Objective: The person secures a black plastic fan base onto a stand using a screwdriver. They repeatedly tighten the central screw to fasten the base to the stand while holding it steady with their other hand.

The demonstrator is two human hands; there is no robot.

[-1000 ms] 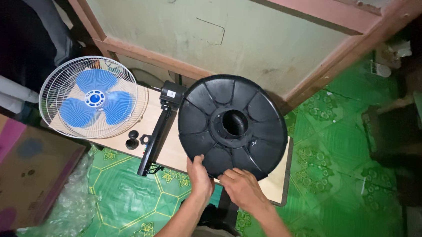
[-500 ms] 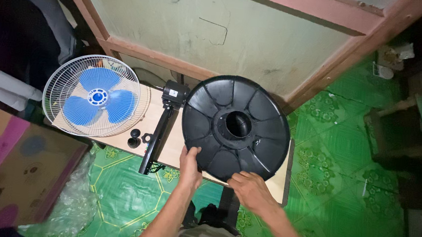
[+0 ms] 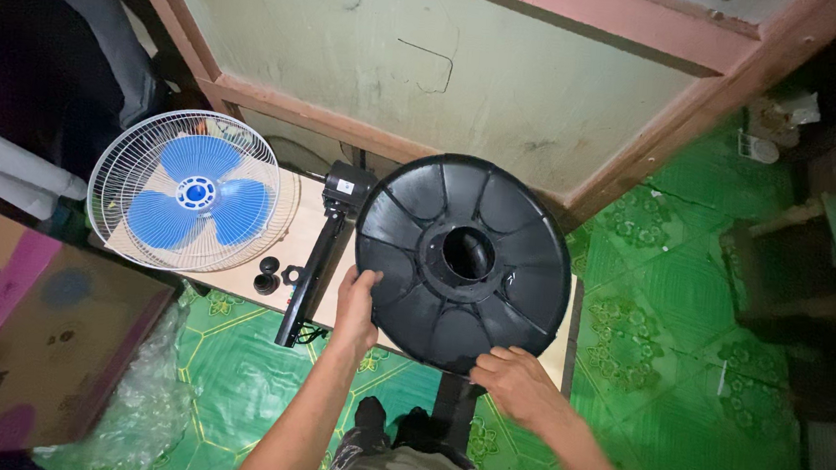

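Left hand (image 3: 357, 305): fingers curled over the left rim of the round black fan base (image 3: 464, 262), gripping it. Right hand (image 3: 514, 383): fingers closed on the same base at its lower right rim; the two hands sit well apart along the edge. Fan base: a ribbed disc, underside facing up toward the camera, central socket hole open, lying over the right part of the small wooden table (image 3: 320, 257). Black stand pole (image 3: 318, 267): just left of the base, long axis running from the wall toward the person. Two small black knobs (image 3: 267, 275): beside the pole. White-grilled fan head with blue blades (image 3: 193, 192): at the table's left end, face up. Cardboard box (image 3: 17, 343): on the green patterned floor (image 3: 650, 313), contents not visible.
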